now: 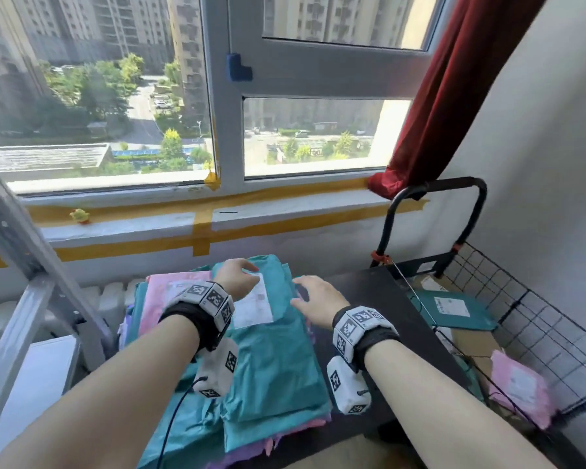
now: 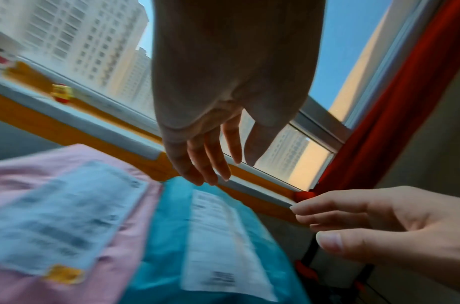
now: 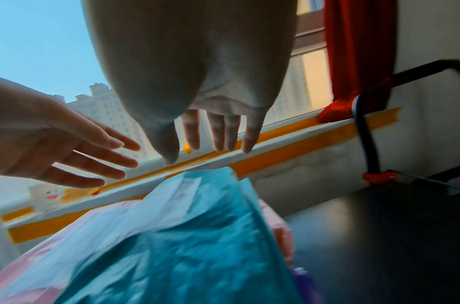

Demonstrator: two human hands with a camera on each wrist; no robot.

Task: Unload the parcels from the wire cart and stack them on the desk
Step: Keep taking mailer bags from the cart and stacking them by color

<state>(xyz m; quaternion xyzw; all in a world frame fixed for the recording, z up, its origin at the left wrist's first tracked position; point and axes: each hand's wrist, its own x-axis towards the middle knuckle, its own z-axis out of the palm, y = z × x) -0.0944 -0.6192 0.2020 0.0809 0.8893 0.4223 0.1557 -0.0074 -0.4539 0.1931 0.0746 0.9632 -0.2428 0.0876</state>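
- The soft stack of pink and teal plastic parcels [image 1: 251,350] on the dark counter [image 1: 369,299] could slide off, because the bags look slippery.
- The left hand [image 1: 237,277] hovers open over the top teal parcel's white label [image 1: 252,304], holding nothing.
- The right hand [image 1: 318,301] is open beside it, empty.
- More parcels wait in the black wire cart [image 1: 538,333], far right.

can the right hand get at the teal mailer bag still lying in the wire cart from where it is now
Probably yes. The right hand is open and holds nothing, and the teal plastic mailer bag lies uncovered in the black wire cart, open-topped, just right of the dark desk.
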